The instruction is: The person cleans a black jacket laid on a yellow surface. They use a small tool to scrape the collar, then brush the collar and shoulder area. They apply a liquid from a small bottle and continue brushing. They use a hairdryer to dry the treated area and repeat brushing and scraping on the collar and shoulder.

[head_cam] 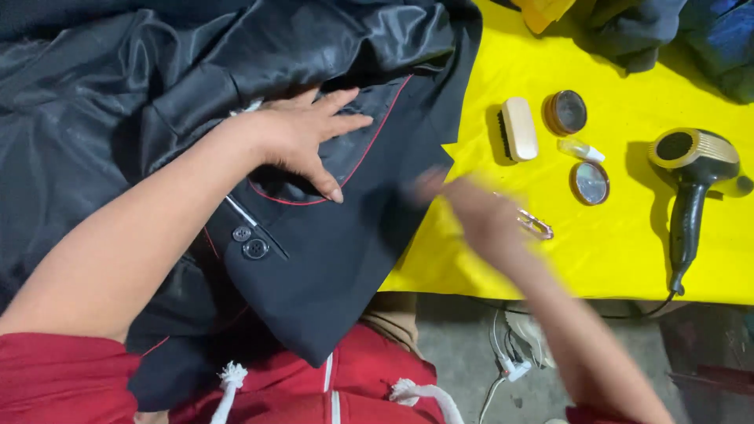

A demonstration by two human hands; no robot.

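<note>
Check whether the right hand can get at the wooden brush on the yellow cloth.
Probably yes: the right hand is motion-blurred over the yellow cloth, and nothing lies between it and the wooden brush.

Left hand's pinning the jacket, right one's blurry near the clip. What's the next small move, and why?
Probably close the right hand on the metal clip: that hand is blurred right beside it on the yellow table, while the left hand lies flat on the dark jacket, fingers spread, holding it down.

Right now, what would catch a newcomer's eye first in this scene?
The bright yellow table cover stands out, with a hair dryer at its right and a wooden brush nearer the middle. On the left, the left hand presses flat on a dark jacket, while the blurred right hand is beside its edge.
</note>
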